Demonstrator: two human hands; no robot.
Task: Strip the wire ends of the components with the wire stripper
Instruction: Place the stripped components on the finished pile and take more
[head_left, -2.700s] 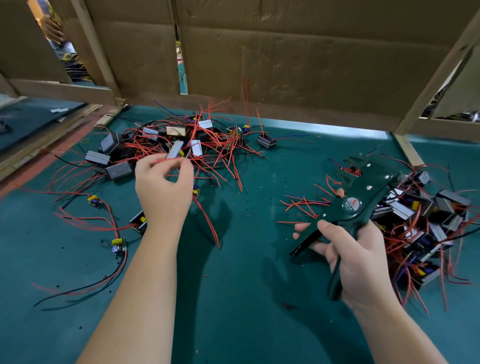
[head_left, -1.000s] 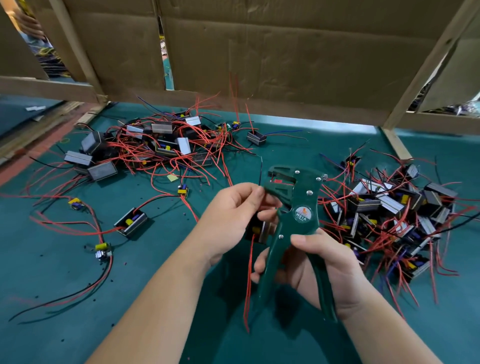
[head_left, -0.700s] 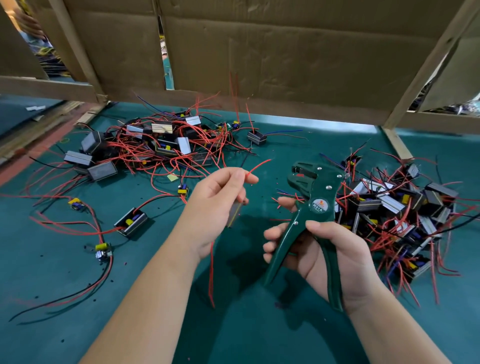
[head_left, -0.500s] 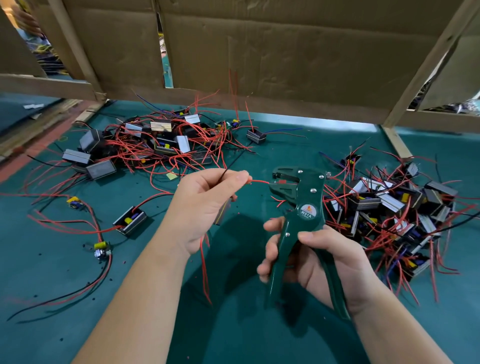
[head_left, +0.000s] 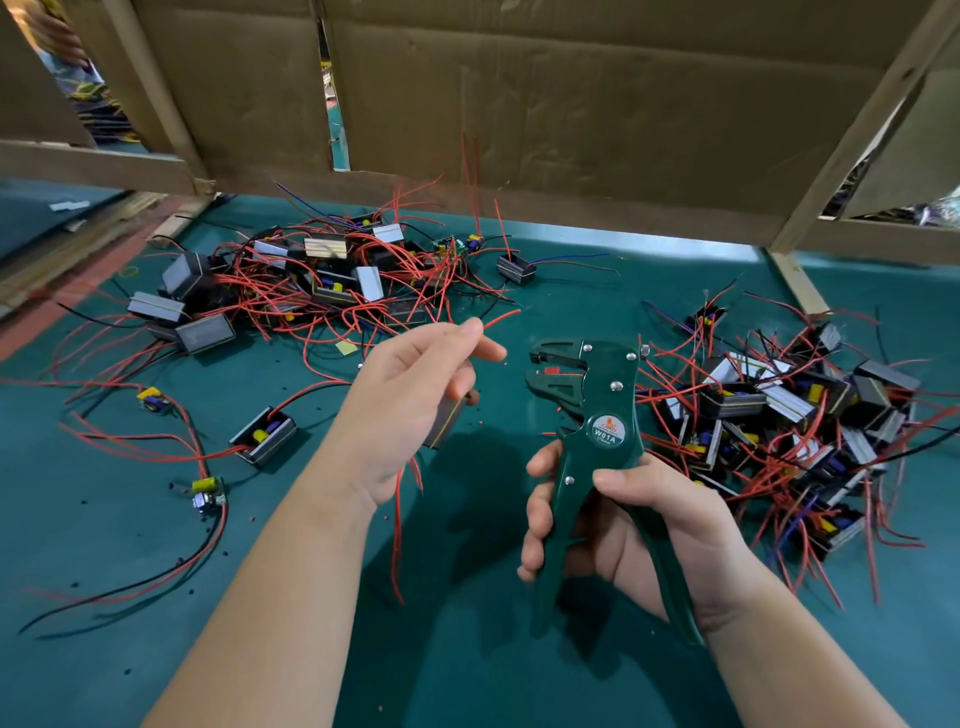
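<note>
My right hand grips the handles of a dark green wire stripper, held upright with its jaws pointing left and standing apart. My left hand holds a small boxed component against the palm and pinches one of its red wires between thumb and forefinger. That wire's tip points up and to the right, a short way above and left of the jaws, not touching them. Another red wire hangs down from the component.
A tangled pile of components with red wires lies at the back left of the green mat. A second pile lies right of the stripper. Loose components and wires lie at the left. Cardboard walls close the back.
The wire end was in the stripper's jaws half a second ago; my left hand has pulled it out and up to the left. The stripper has stayed almost in place.
</note>
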